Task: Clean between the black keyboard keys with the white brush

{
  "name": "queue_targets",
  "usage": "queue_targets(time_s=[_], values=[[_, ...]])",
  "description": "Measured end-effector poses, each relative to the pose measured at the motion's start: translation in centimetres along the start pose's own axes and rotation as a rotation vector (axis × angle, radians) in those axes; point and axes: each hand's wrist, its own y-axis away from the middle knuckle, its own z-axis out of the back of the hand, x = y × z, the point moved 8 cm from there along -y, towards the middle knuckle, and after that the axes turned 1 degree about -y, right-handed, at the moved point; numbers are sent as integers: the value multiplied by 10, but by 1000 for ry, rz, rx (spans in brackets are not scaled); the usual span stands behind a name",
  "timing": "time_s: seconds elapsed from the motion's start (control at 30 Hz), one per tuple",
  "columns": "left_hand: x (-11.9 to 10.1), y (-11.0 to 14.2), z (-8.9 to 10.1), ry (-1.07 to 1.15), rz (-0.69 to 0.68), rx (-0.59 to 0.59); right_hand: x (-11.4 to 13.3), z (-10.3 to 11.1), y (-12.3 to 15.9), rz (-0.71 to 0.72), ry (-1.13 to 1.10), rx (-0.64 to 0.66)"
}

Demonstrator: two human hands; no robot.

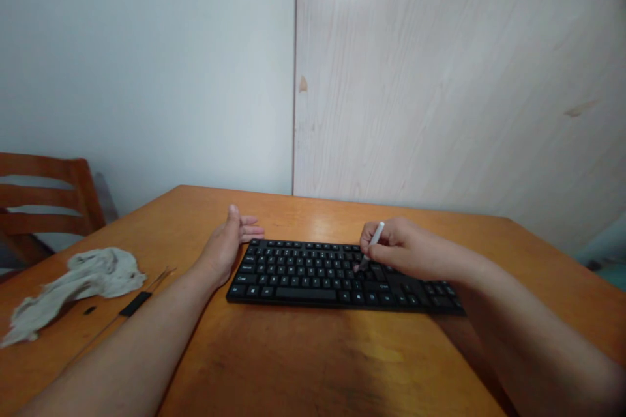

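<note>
A black keyboard lies flat on the wooden table, its white-lettered keys facing up. At its left end rests my left hand, thumb up and fingers stretched out past the far corner, with the palm side against or close to the keyboard's edge. Over the keys right of the middle, my right hand pinches a slim white pen-shaped tool. The tool slants down and its greyish tip meets the keys near the Enter area. My right hand and wrist hide part of the keyboard's right side.
A crumpled grey-white cloth lies on the table at the left. Beside it are a small black piece and a thin tool with a black middle. A wooden chair stands beyond the left edge; a wall backs the table.
</note>
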Motion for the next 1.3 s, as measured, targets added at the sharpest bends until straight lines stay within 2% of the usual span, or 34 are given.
queue_targets(time_s=[0.17,0.3,0.43,0.63,0.7,0.97,1.17,1.3], values=[[0,1,0,0,0,3,3,-6,4,-23,-108,111],[0,0,1,1,-3,1,3,-8,1,-11,-151,116],[-1,0,0,1,-11,-1,0,-6,-4,27,-126,61],[0,0,1,1,-14,-4,-13,4,-12,29,-64,-127],[0,-1,1,0,-17,-1,-14,4,-14,37,-41,-143],[1,-1,1,2,-14,7,-9,1,-5,10,-18,-29],[1,-1,1,-12,-17,7,0,-3,3,0,-155,135],[0,-1,1,-12,-17,5,1,-3,1,-5,-185,110]])
